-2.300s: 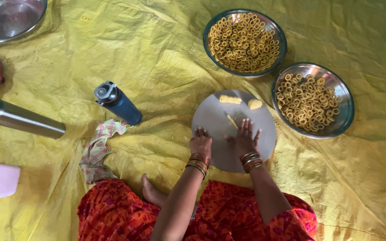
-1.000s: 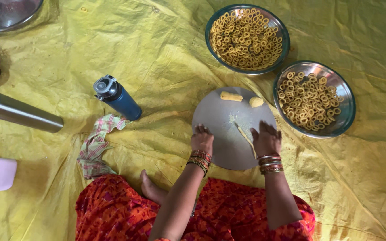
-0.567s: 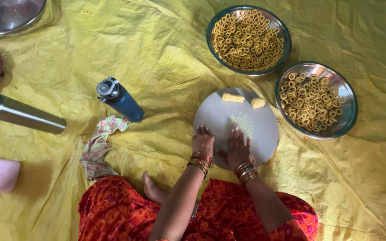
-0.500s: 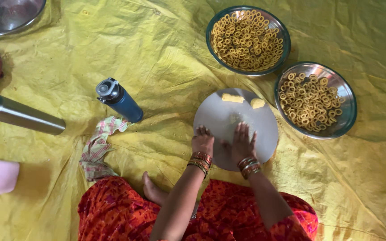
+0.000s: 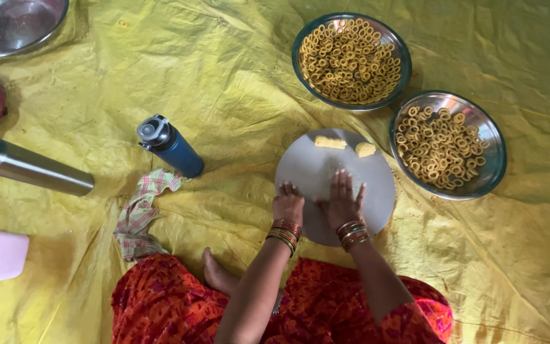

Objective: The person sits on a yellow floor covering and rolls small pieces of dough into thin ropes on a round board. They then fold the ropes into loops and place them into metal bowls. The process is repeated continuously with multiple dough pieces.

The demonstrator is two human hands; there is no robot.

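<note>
The right hand (image 5: 342,204) lies flat with fingers spread on the round grey rolling board (image 5: 377,191), seemingly rolling a thin strand of dough beneath the palm, while the left hand (image 5: 288,205) rests with fingers curled at the board's near-left edge, steadying it. Two pale dough pieces (image 5: 330,143) wait at the board's far edge, near two steel bowls (image 5: 498,153) of finished rings. This looks like the rolling step; next, the strand needs even thinning and bending into a ring.
</note>
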